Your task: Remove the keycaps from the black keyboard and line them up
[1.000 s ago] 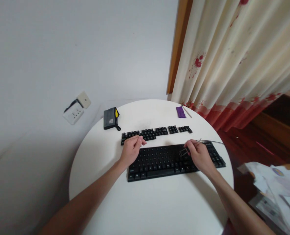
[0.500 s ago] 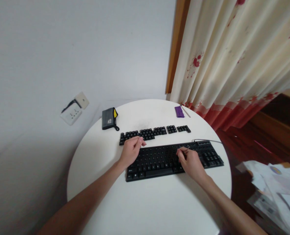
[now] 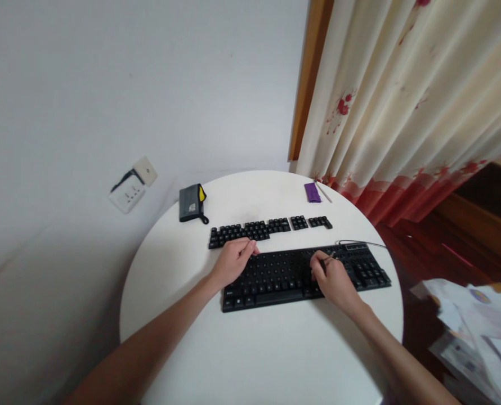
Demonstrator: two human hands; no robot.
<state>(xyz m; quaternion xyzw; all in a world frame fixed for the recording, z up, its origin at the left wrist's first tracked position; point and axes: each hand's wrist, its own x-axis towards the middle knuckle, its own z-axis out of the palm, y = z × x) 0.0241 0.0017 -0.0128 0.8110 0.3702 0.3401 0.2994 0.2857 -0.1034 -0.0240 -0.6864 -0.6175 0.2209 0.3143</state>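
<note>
A black keyboard (image 3: 271,275) lies on the white round table, and several of its upper keys look to be off. Over its upper left corner is my left hand (image 3: 235,262), fingers curled and pressed together; whatever they hold, if anything, is hidden. My right hand (image 3: 332,279) is closed in a pinch above the right-middle part of the keyboard. A small thin glint shows by its fingers, too small to name. Behind the keyboard, loose black keycaps (image 3: 256,229) are set out in grouped rows, the left groups close to my left hand.
A dark grey pouch (image 3: 189,203) with a yellow patch lies at the table's back left. At the back right are a purple cloth packet (image 3: 312,193) and a thin pale stick (image 3: 324,193). The keyboard's cable (image 3: 375,243) runs off the right edge. Papers (image 3: 474,315) lie right of the table.
The whole view has shifted slightly. My left hand has moved a little to the right relative to the keyboard; my right hand stays over the same area, its fingers slightly changed.
</note>
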